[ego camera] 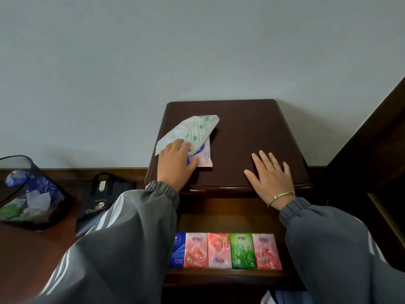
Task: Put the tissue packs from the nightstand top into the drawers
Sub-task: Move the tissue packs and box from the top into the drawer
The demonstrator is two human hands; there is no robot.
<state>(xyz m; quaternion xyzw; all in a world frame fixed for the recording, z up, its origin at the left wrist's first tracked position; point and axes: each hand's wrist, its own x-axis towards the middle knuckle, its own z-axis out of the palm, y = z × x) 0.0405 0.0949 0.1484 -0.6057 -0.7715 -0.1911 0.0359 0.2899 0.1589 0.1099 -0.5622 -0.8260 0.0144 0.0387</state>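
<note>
On the dark wooden nightstand top (252,128) lies a pale pink-and-blue tissue pack (205,159), half covered by a crumpled white wrapper with green print (192,130). My left hand (175,165) lies on both, fingers curled over the wrapper's lower end and thumb against the pack. My right hand (270,174) rests flat on the top near its front right edge, fingers spread. Below, the open drawer (230,277) holds a row of several tissue packs: blue (178,249), pink (196,250), pink (219,250), green (243,251) and pink (266,251).
A black mesh waste bin (28,194) with crumpled wrappers stands on the floor at left. Beside it leans a black tote bag (103,198). A dark wooden bed frame (377,150) runs along the right. The grey wall is right behind the nightstand.
</note>
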